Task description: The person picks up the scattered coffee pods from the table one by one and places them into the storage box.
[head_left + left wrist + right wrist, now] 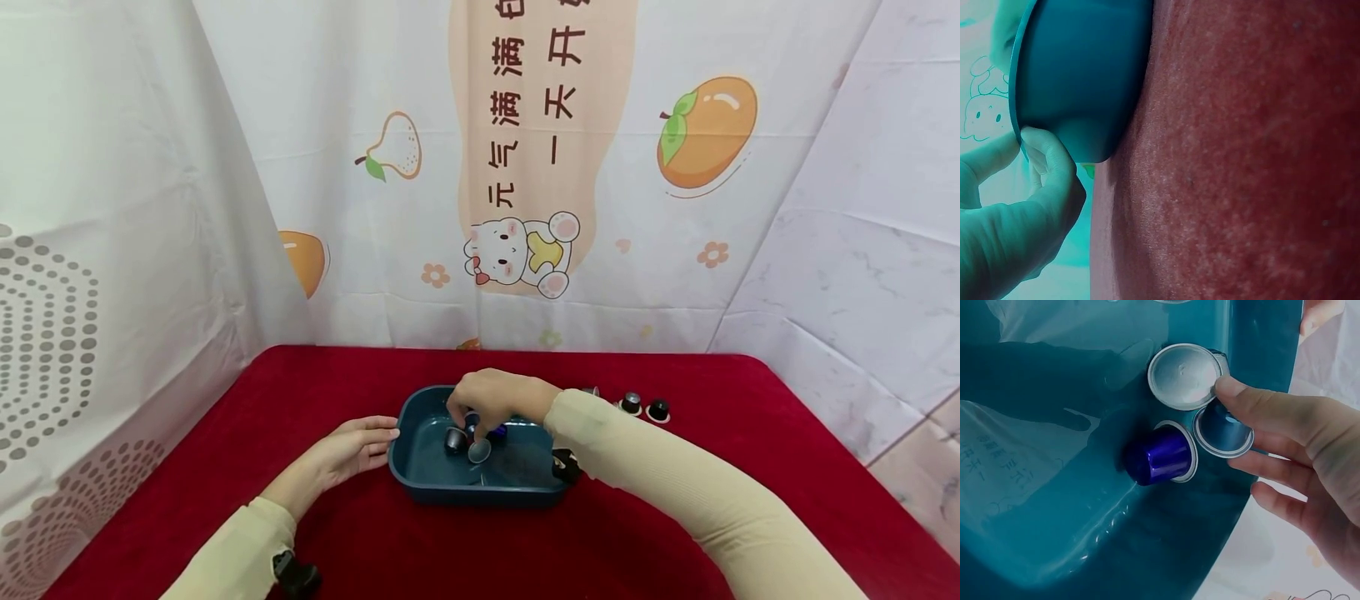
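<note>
1. The left hand (pixel 352 450) pinches the rim of the blue tray (pixel 480 496) at the end nearest it. Keep that hold light and steady, so the tray neither tips nor slides on the counter (pixel 337 550).
2. The right hand (pixel 489 402) reaches down inside the tray, thumb and fingers on either side of a dark-blue capsule (pixel 1221 428). I cannot tell whether it is truly grasped or only touched.
3. Its thumb tip meets the edge of a silver-lidded capsule (pixel 1184 376) just ahead. Settle on one capsule before squeezing; pressing against both could make one skid away.
4. Pinch across the stiff flange or the cup wall; the flat lid looks thin and may dent under a fingertip.
5. A purple capsule (pixel 1159 456) lies on its side close by the right hand's fingertips. Its tapered shape could roll if knocked, so a straight lift seems better than a drag.
6. Left of those fingertips sits a grey-black capsule (pixel 454 440); tuck the idle fingers in to avoid nudging it.
7. Beyond the right sleeve (pixel 660 467), a pair of dark capsules (pixel 658 408) stands on the counter. Carry the forearm high there, and keep the black wrist device (pixel 566 467) off the tray's rim.
</note>
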`<state>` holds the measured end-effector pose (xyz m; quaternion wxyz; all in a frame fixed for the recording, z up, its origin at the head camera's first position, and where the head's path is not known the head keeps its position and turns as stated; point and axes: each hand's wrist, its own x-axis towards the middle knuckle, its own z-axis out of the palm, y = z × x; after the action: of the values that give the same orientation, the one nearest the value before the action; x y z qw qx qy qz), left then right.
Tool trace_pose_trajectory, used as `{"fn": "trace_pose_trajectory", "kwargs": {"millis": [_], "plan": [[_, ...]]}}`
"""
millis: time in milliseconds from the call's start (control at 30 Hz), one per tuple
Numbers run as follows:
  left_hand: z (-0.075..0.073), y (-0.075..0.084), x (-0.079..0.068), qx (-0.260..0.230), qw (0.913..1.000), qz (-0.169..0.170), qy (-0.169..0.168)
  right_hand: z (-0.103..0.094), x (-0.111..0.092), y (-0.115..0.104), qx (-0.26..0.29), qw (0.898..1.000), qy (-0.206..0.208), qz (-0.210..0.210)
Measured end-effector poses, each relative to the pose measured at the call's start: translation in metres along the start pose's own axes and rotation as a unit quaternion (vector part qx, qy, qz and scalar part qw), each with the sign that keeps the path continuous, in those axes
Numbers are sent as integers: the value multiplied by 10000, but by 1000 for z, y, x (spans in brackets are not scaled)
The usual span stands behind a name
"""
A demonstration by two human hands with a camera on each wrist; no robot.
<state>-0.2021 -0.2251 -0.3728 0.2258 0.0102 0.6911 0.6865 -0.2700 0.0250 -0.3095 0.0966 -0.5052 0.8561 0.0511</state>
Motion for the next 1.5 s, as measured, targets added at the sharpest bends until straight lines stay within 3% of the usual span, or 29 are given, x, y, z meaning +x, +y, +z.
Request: {"fn": "trace_pose_trajectory", "kwargs": {"millis": [667,1033,1500], "plan": [[-1,-3,-2,-31,10000,-23,-10,-4,-8,0,6,9998,123,125],[0,0,-3,-5,10000,-27,37,-15,-39,-1,263,9987,362,238],[-1,0,0,125,9999,-40,47,10,-82,13,269,9954,915,-27]]}}
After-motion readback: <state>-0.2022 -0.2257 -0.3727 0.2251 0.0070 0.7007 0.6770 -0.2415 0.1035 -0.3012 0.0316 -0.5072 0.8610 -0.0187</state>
